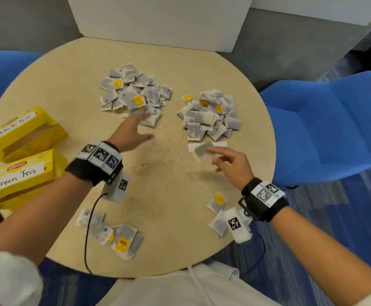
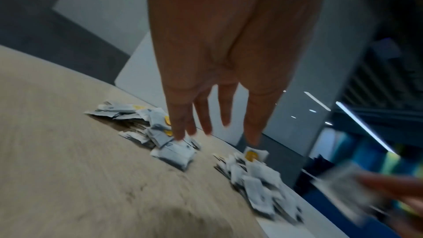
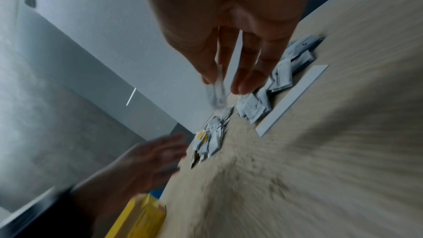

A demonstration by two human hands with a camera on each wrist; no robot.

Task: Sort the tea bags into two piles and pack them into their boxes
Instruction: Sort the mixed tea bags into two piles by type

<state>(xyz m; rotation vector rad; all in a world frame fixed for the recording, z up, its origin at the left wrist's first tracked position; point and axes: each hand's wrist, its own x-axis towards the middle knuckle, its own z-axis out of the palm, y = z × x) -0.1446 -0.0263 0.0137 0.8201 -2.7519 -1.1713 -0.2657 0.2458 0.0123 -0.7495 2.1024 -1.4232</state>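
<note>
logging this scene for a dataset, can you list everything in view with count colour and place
round light wooden table: one, tan, centre
far left pile of paper tea bags: one, grey-white with some yellow tags, far side
far right pile of paper tea bags: one, grey-white, right of the first
loose tea bags near left: several, grey-white with yellow tags, near edge
loose tea bags near right: at least two, near right edge
white paper strip: one, below the right pile
yellow cardboard box marked Black Tea: one, left edge, open
yellow cardboard box marked Green Tea: one, nearer, left
blue upholstered chair: one, right
white block: one, behind table
left hand: open, reaching at left pile
right hand: pinches one blurred tea bag
</note>
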